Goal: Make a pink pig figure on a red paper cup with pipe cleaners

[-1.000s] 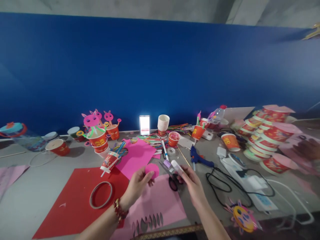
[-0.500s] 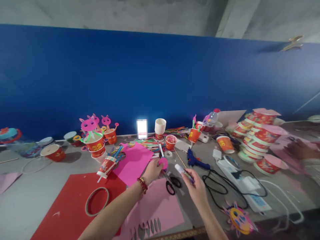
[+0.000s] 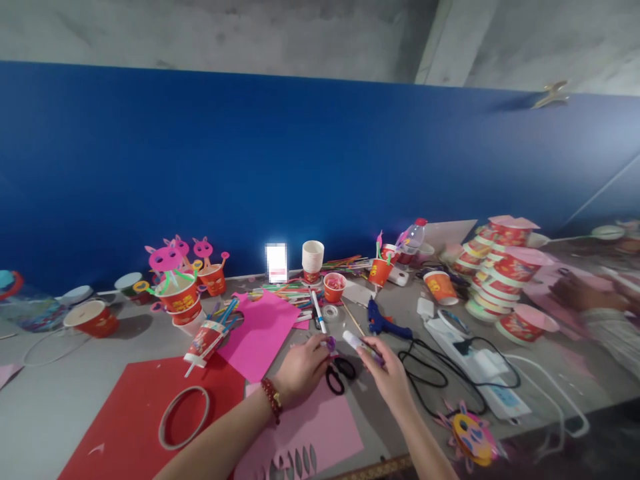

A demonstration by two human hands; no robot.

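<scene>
My left hand (image 3: 306,363), with a beaded bracelet on its wrist, pinches a small purple piece (image 3: 331,343); its kind is too small to make out. My right hand (image 3: 384,365) is closed around a glue stick (image 3: 356,341) whose white end points up and left. The two hands are apart. Black-handled scissors (image 3: 336,380) lie between them, beside a light pink sheet (image 3: 340,427) that lies partly under my left wrist. Just beyond my left hand are a white marker (image 3: 319,312) and a roll of clear tape (image 3: 330,312).
A blue glue gun (image 3: 387,323) and its black cord lie right of my hands, near a power strip (image 3: 483,370). Stacked paper bowls (image 3: 500,280) stand farther right, by another person's hand (image 3: 570,292). Red card (image 3: 125,413) bears a tape ring (image 3: 163,427).
My left hand has moved slightly nearer me. A pink disc showed at its fingertips before; now a smaller purple piece shows there. My right hand still holds the glue stick. The view has shifted slightly.
</scene>
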